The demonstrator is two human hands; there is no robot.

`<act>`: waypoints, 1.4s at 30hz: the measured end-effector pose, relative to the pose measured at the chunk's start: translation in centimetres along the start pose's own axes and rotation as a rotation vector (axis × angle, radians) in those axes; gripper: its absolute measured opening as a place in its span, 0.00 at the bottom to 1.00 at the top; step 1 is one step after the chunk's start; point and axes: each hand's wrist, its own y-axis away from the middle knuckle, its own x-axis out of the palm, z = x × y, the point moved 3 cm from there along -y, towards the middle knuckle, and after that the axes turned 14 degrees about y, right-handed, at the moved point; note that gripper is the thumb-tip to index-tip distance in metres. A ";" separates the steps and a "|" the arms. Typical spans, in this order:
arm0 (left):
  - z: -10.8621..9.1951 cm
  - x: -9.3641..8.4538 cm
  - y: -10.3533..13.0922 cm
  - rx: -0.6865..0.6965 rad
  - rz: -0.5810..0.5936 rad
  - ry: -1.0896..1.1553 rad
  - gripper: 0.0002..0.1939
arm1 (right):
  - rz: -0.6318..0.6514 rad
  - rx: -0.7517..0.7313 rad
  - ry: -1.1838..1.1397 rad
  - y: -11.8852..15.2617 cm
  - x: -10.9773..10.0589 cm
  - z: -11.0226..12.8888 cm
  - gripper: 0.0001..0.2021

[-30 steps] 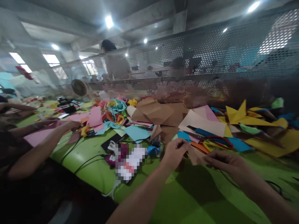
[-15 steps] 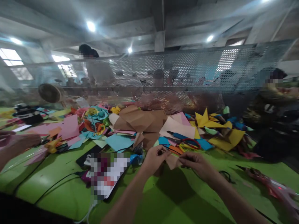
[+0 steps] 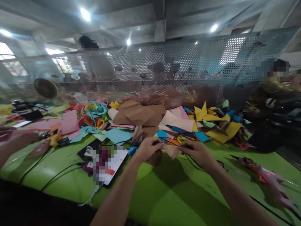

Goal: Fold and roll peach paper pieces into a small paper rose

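Observation:
A small piece of brown paper (image 3: 172, 151) is stretched between my two hands above the green tabletop (image 3: 164, 201). My left hand (image 3: 150, 149) pinches its left side, fingers closed. On the right side my right hand (image 3: 194, 152) grips the paper between thumb and fingers. Just behind my hands lie orange and blue paper scraps and a red-handled tool (image 3: 189, 135). A large stack of brown paper (image 3: 141, 116) sits farther back.
A pink glue gun (image 3: 265, 175) with a cord lies at the right. A phone (image 3: 115, 166) and cables are left of my forearms. Another person's hand (image 3: 23, 141) is at the far left. Colourful paper piles, a yellow star (image 3: 207, 113) and a mesh partition (image 3: 141, 69) stand behind.
The view has tilted down a little, so the scene sits higher. My hands still hold the brown paper, whose angle has shifted slightly.

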 end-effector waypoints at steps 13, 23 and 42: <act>-2.8 -2.9 3.0 0.101 -0.411 -0.347 0.09 | -0.162 0.048 -0.033 -0.4 -2.3 -0.8 0.26; 1.3 3.0 8.8 0.006 0.026 -1.114 0.30 | -0.192 0.061 -0.113 0.0 -1.6 -0.7 0.22; -0.7 1.5 7.6 0.139 -0.246 -0.977 0.17 | 0.003 0.004 0.012 -0.3 0.8 -1.0 0.18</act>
